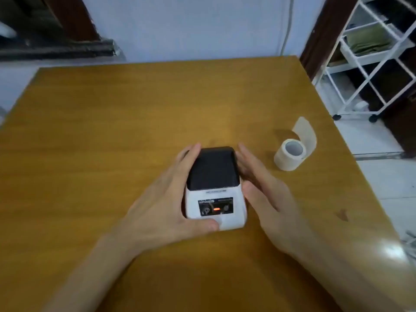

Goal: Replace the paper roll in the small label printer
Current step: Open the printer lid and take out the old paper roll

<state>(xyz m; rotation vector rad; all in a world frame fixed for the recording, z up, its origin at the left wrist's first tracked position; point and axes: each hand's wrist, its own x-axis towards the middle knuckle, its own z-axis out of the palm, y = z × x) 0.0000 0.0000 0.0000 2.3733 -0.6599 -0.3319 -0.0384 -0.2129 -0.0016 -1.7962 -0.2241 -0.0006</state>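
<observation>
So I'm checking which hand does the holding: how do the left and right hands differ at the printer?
The left hand wraps the printer, thumb on its front corner; the right hand lies flat along the other side, contact unclear. The left looks sharp, the right is blurred. Both flank the printer, lid shut.

Label printer (214,188) near the middle of the desk (112,136), left hand (164,203) against its left side, right hand (267,197) just beside its right — paper roll (290,157) farther right, apart, on end.
</observation>
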